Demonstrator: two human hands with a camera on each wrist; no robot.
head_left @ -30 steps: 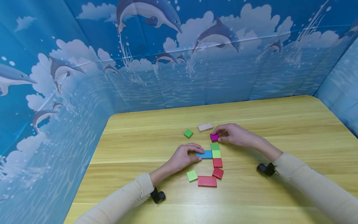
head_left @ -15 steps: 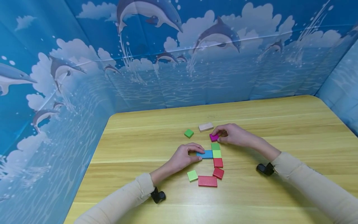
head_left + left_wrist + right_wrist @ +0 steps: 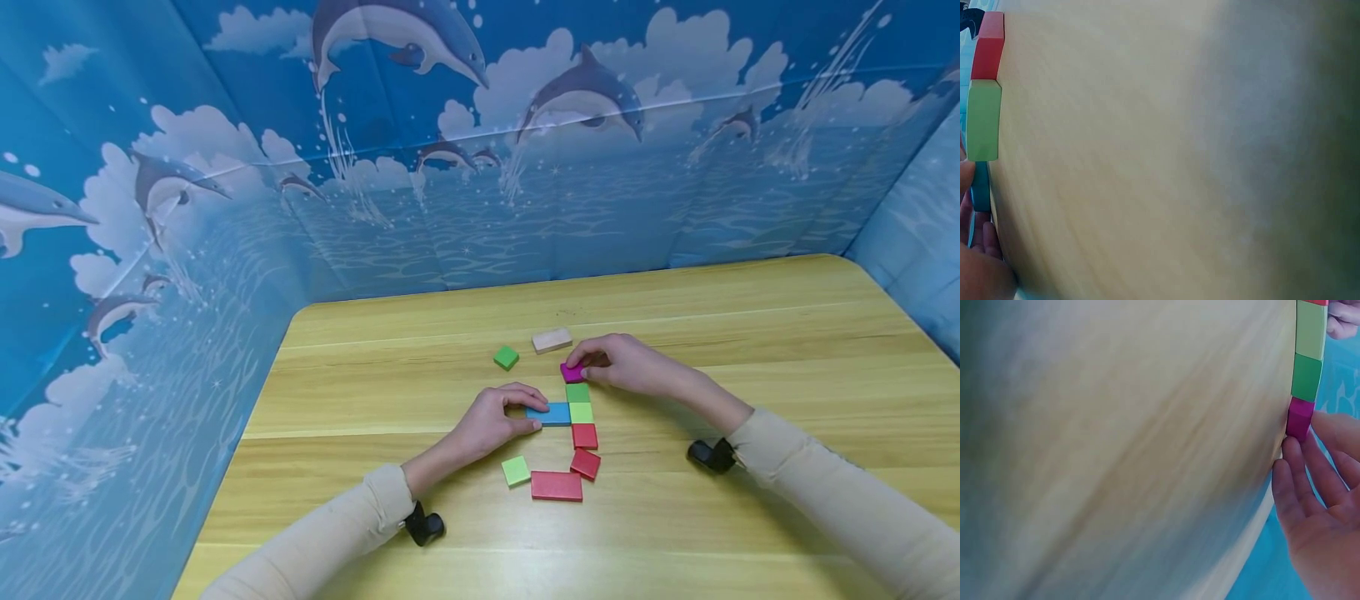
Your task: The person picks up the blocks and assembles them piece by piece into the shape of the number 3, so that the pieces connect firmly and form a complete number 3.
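Note:
My right hand (image 3: pixel 626 362) pinches a small magenta block (image 3: pixel 572 372) between thumb and fingers, at the far end of a column of square blocks. Directly below it in the head view lies a green block (image 3: pixel 577 392), then a light green block (image 3: pixel 581 412) and a red block (image 3: pixel 585 436). The right wrist view shows the magenta block (image 3: pixel 1300 419) right up against the green one (image 3: pixel 1307 377). With thumb and fingers, my left hand (image 3: pixel 496 422) grips the left end of a blue rectangular block (image 3: pixel 553 414), whose right end meets the light green block.
Nearer me are a tilted red square block (image 3: pixel 585 464), a long red block (image 3: pixel 557 486) and a loose light green block (image 3: pixel 515 472). Farther back lie a green block (image 3: pixel 506 358) and a plain wooden block (image 3: pixel 551 340). A dolphin-print curtain (image 3: pixel 480 225) stands behind the wooden table (image 3: pixel 360 367).
My right hand has brought the magenta block slightly left and toward me, up to the green block. The left hand stays on the blue block.

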